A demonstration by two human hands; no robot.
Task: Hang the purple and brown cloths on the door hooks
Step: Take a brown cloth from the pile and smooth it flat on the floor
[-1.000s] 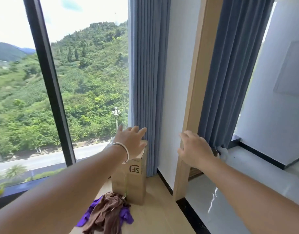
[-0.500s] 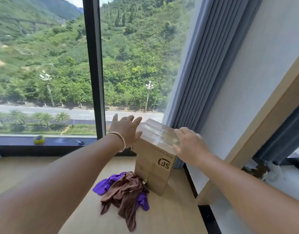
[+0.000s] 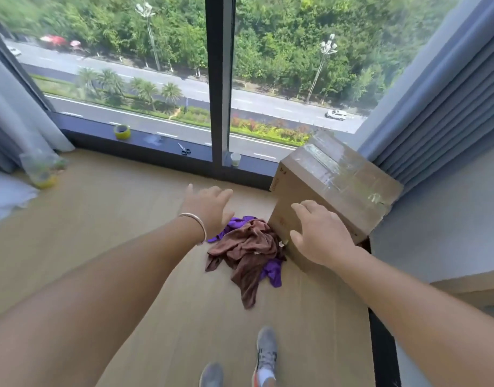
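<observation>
Wood floor (image 3: 114, 247) by window: brown cloth (image 3: 248, 252) heaped over purple cloth (image 3: 272, 272) against cardboard box (image 3: 332, 188), left hand (image 3: 206, 209) and right hand (image 3: 318, 236) spread, empty, above, likely reaching to grab.

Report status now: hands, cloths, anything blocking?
Left hand and right hand open, empty. Brown cloth heaped over purple cloth on floor. Cardboard box beside heap.

This looks like a room in an upper-floor flat or hotel. A floor-to-ceiling window (image 3: 156, 65) overlooks a road and trees far below, with blue curtains (image 3: 446, 96) at its sides. The floor (image 3: 114, 219) is pale wood; a taped cardboard box (image 3: 332, 180), tape roll (image 3: 121, 132), scissors (image 3: 185, 149) and cup (image 3: 235, 159) sit about.
</observation>
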